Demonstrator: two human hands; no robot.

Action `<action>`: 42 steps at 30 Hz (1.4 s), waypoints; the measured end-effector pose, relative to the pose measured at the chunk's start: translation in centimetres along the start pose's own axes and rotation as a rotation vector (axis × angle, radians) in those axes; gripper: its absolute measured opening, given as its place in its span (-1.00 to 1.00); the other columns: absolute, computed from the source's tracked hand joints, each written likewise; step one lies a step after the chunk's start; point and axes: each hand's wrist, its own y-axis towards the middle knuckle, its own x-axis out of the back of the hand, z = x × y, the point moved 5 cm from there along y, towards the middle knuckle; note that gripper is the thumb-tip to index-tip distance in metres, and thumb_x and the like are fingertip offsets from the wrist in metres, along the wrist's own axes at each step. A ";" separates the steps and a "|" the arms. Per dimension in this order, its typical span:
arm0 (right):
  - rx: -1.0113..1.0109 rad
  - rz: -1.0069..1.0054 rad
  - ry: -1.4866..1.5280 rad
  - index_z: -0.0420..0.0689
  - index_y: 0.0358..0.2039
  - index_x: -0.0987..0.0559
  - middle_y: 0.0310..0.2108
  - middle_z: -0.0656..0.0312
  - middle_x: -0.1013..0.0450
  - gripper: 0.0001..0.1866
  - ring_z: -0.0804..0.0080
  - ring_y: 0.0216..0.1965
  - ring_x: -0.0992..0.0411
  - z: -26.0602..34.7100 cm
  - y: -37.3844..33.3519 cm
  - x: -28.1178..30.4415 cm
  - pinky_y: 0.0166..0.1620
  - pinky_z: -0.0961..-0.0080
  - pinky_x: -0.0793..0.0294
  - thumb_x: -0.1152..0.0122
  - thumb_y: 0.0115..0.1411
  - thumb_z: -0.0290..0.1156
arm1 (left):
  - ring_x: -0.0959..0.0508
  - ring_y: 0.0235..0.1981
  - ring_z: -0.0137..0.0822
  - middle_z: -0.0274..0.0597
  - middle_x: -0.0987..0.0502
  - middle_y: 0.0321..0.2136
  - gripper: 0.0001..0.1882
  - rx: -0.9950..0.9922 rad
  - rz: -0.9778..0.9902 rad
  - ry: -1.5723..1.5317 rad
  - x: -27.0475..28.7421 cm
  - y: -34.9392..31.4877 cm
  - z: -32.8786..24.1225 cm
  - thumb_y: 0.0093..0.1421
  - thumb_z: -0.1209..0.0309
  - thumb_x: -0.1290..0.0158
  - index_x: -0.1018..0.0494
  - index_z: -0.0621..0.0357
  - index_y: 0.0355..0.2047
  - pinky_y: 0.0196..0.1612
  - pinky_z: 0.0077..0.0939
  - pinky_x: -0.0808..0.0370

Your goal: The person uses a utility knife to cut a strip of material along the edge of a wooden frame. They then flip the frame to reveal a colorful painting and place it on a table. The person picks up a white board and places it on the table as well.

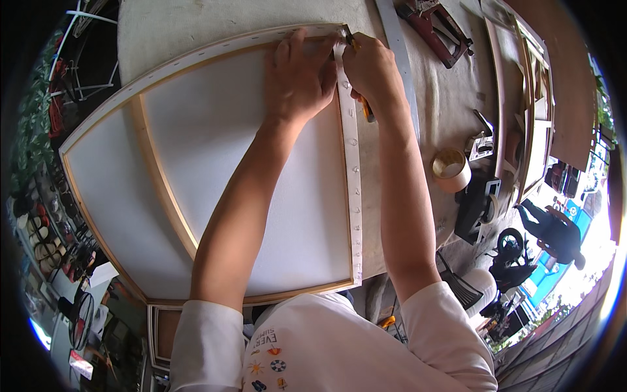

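Note:
A stretched white canvas (261, 215) lies face down on the worktable, its wooden stretcher frame and crossbar (151, 153) facing up. White canvas is folded over the frame's edges, with staples along them. My left hand (297, 81) presses on the canvas back by the far right corner, fingers spread and reaching over the far bar. My right hand (375, 72) is closed around an orange and black utility knife (367, 110). Its dark tip meets the frame's far right corner; the fingers hide most of the handle.
Right of the canvas lie a metal straightedge (400, 65), a dark red staple gun (436, 29), a tape roll (450, 170), another stapler (482, 140) and a black tape dispenser (479, 209). Stacked frames (537, 117) stand beyond. A person (555, 235) is near a motorbike (509, 261).

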 end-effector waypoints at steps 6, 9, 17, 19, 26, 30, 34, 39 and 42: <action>0.035 -0.040 0.031 -0.23 -0.21 -0.57 -0.58 0.01 -0.52 -0.75 0.29 -0.69 -0.51 0.3 0.0 -1.0 -0.56 0.35 -0.54 0.02 0.27 -0.37 | -0.36 0.10 -0.08 -0.06 -0.33 0.10 -0.51 -0.012 0.016 0.032 0.9 0.1 0.6 0.18 0.15 -0.07 -0.43 -0.36 0.16 0.20 -0.07 -0.23; 0.072 -0.077 0.039 -0.31 -0.34 -0.58 -0.58 -0.09 -0.54 -0.77 0.15 -0.65 -0.54 0.6 -0.1 -0.7 -0.49 0.26 -0.56 0.00 0.21 -0.44 | -0.36 0.07 -0.09 -0.07 -0.34 0.10 -0.53 -0.011 -0.011 0.032 0.8 0.1 0.6 0.21 0.13 -0.04 -0.43 -0.41 0.17 0.19 -0.09 -0.24; 0.157 -0.133 0.000 -0.23 -0.29 -0.60 -0.44 -0.19 -0.55 -0.81 -0.04 -0.38 -0.59 -1.9 0.6 -1.3 -0.31 0.13 -0.59 -0.09 0.18 -0.41 | -0.36 0.09 -0.07 -0.07 -0.36 0.08 -0.51 -0.028 0.029 0.069 0.1 0.3 -0.3 0.24 0.05 0.03 -0.39 -0.39 0.20 0.19 -0.04 -0.22; 0.106 -0.067 -0.063 -0.20 -0.27 -0.61 -0.37 -0.23 -0.55 -0.80 -0.12 -0.25 -0.58 -2.1 1.0 -1.9 -0.22 0.08 -0.58 -0.10 0.18 -0.40 | -0.38 0.07 -0.07 -0.07 -0.35 0.09 -0.50 -0.052 0.138 0.008 -0.1 0.4 0.0 0.27 0.00 0.07 -0.36 -0.43 0.22 0.17 0.01 -0.24; 0.149 -0.412 0.234 -0.26 -0.24 -0.36 -0.55 -0.14 -0.48 -0.79 -0.16 -0.50 -0.50 -5.9 -10.0 2.9 -0.40 0.06 -0.45 -0.07 0.30 -0.36 | -0.40 0.06 -0.15 -0.23 -0.35 0.09 -0.53 -0.104 -0.095 0.127 -0.2 0.8 0.4 0.27 0.04 0.00 -0.38 -0.57 0.21 0.11 -0.06 -0.33; -0.206 -0.042 1.089 -0.17 -0.20 -0.29 -0.47 0.18 -0.42 -0.88 0.46 -0.56 -0.42 -14.4 -20.4 2.1 -0.51 0.49 -0.39 0.00 0.37 -0.43 | -0.41 0.08 -0.14 -0.27 -0.37 0.08 -0.56 -0.140 -0.125 0.046 -0.2 1.0 0.1 0.26 0.04 -0.05 -0.45 -0.43 0.17 0.10 -0.05 -0.35; -0.352 0.087 1.219 -0.05 0.31 -0.21 -0.43 0.18 -0.48 -0.51 0.46 -0.62 -0.48 -17.9 -31.4 3.1 -0.55 0.55 -0.49 0.08 0.45 -0.18 | -0.43 0.10 -0.05 -0.11 -0.43 0.08 -0.51 -0.177 -0.152 -0.073 0.4 0.7 1.0 0.27 0.10 -0.05 -0.43 -0.12 0.19 0.12 -0.07 -0.33; -0.345 0.213 0.912 -0.05 0.35 -0.09 -0.39 0.21 -0.49 -0.51 0.63 -0.67 -0.39 -20.8 -37.7 2.1 -0.64 0.64 -0.36 0.15 0.46 -0.34 | -0.42 0.14 0.05 0.08 -0.46 0.08 -0.57 -0.161 -0.150 -0.302 4.6 -4.7 -1.6 0.35 0.32 -0.02 -0.37 0.22 0.18 0.20 -0.12 -0.32; -0.230 0.211 0.880 -0.06 0.34 -0.06 -0.36 0.12 -0.48 -0.48 0.44 -0.56 -0.45 -20.5 -37.6 3.3 -0.51 0.47 -0.46 0.14 0.42 -0.43 | -0.45 0.11 -0.02 0.08 -0.47 0.06 -0.65 -0.001 0.037 -0.499 8.2 -13.0 -6.3 0.38 0.40 0.05 -0.39 0.34 0.10 0.21 -0.22 -0.33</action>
